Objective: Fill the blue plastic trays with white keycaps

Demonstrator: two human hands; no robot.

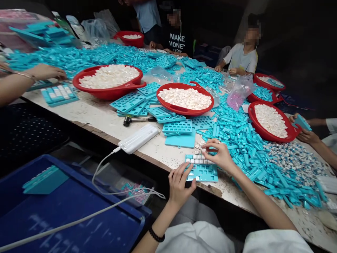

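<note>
stretching across my view, the long, pale, worn-topped table (105, 117) carries the whole job, with the deep blue plastic crate (65, 200) beside it at lower left. the heap of glossy turquoise plastic pieces (242, 151) lies to the right, plenty of stock by the look of it. next down in size is the oval red plastic bowl (184, 111), well filled with white caps, so i judge supply is no limit. just in front of it, the pile of flat turquoise plastic frames (177, 128) shows open sockets: work left to do.

from my distant seat i see the left hand (180, 182) spread fairly wide, fingers over the left side of one rectangular turquoise socketed frame (204, 173), which lies at the table's near edge. the right hand (221, 156) is narrowed to a pinch above its far part. two rows of glossy white plastic caps (200, 161) sit there, while the sockets nearer me are bare; i'd call this frame partly done. smallest of all is the single white cap (203, 150) in the right fingertips; whether it touches a socket, i can't tell.
</note>
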